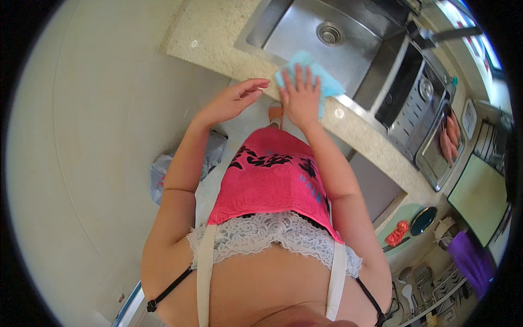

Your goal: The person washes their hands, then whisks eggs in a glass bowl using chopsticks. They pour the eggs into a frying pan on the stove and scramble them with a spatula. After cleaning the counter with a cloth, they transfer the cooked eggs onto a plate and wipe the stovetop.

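My right hand [301, 98] lies palm down on a light blue cloth [333, 85], fingers spread over it. The cloth covers part of the stone countertop's front edge and the near rim of the stainless steel sink [294, 28]. To the left, my left hand [238, 99] hangs in the air just off the counter edge, its fingers slightly bent and holding nothing. Beyond the cloth, the sink's drain [331, 34] shows in the basin floor.
The speckled countertop [204, 32] runs from upper left to lower right. A faucet [429, 36], a metal tray [429, 167] with sweet potatoes [449, 137] and a green cutting board [478, 196] stand at the right. Plastic bags [161, 175] sit on the floor.
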Action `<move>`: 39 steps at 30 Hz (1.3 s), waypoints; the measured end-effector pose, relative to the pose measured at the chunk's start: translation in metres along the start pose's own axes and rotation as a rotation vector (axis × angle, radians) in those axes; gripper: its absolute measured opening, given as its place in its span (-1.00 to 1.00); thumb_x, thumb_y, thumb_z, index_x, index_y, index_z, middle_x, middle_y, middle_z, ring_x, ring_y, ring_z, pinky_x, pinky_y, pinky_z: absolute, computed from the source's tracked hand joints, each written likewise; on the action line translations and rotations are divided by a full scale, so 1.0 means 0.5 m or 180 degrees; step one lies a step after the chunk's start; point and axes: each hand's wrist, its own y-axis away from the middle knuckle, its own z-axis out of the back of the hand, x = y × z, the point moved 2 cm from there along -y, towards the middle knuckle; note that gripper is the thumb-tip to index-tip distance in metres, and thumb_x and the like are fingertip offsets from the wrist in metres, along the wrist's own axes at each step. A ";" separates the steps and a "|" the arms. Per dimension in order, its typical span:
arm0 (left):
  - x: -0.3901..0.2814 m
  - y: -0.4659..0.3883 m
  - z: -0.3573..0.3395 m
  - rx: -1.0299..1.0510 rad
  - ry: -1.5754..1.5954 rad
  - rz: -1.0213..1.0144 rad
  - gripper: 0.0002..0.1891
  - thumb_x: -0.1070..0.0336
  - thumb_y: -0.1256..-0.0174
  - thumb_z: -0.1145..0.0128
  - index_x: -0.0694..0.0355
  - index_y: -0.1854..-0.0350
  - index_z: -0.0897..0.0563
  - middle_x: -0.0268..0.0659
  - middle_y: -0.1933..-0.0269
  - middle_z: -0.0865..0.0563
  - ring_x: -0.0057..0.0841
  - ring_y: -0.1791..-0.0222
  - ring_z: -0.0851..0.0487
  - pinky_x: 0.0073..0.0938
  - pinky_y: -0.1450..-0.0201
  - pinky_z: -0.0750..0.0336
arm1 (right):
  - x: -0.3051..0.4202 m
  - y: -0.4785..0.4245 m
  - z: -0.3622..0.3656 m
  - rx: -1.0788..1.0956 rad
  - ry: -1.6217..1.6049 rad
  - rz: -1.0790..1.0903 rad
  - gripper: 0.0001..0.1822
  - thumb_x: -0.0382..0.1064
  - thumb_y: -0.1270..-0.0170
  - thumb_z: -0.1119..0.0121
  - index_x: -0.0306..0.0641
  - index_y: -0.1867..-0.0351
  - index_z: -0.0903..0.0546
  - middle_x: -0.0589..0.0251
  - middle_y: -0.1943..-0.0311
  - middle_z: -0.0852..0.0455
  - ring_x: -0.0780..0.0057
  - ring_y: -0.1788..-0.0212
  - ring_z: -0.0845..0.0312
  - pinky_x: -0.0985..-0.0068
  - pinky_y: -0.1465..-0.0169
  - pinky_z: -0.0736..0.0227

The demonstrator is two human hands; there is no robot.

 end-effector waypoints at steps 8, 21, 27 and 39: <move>-0.018 -0.011 0.051 -0.0749 0.0322 -0.0272 -0.65 0.36 -0.47 0.07 0.29 -0.24 -0.45 -0.30 -0.16 -0.58 -0.55 -0.16 -0.50 -0.50 -0.26 -0.32 | 0.178 -0.132 -0.030 0.2015 -0.0537 0.1761 -0.60 -0.09 -0.31 0.03 -0.09 -0.13 -0.54 0.20 -0.22 -0.46 0.17 -0.30 -0.30 0.15 -0.42 -0.02; 0.013 0.002 0.021 -0.1274 0.0617 0.0436 -0.66 0.28 -0.49 0.08 0.26 -0.21 -0.47 -0.27 -0.15 -0.59 -0.50 -0.13 -0.55 -0.48 -0.20 -0.39 | 0.102 -0.008 -0.039 0.0897 -0.0700 0.1441 -0.55 -0.18 -0.24 -0.03 -0.35 -0.14 -0.50 0.06 -0.23 -0.46 0.20 -0.33 -0.27 0.20 -0.39 -0.10; -0.040 -0.101 -0.066 -0.0461 0.0675 0.0278 -0.66 0.27 -0.49 0.09 0.24 -0.22 -0.47 -0.29 -0.16 -0.58 -0.51 -0.14 -0.54 -0.48 -0.19 -0.38 | -0.104 0.301 0.235 0.1398 -0.0708 -0.0062 -0.45 -0.17 -0.29 -0.04 -0.19 -0.32 -0.34 0.19 -0.39 -0.25 0.23 -0.44 -0.10 0.17 -0.46 0.05; -0.157 -0.186 -0.231 0.0295 0.0424 0.0284 -0.67 0.32 -0.47 0.04 0.28 -0.21 -0.46 -0.29 -0.14 -0.59 -0.51 -0.13 -0.54 -0.50 -0.22 -0.36 | -0.634 -0.008 0.240 -0.0128 0.1100 -0.0977 -0.46 -0.03 -0.43 0.12 -0.40 -0.27 -0.35 -0.14 -0.33 -0.28 -0.03 -0.40 -0.11 0.14 -0.40 -0.04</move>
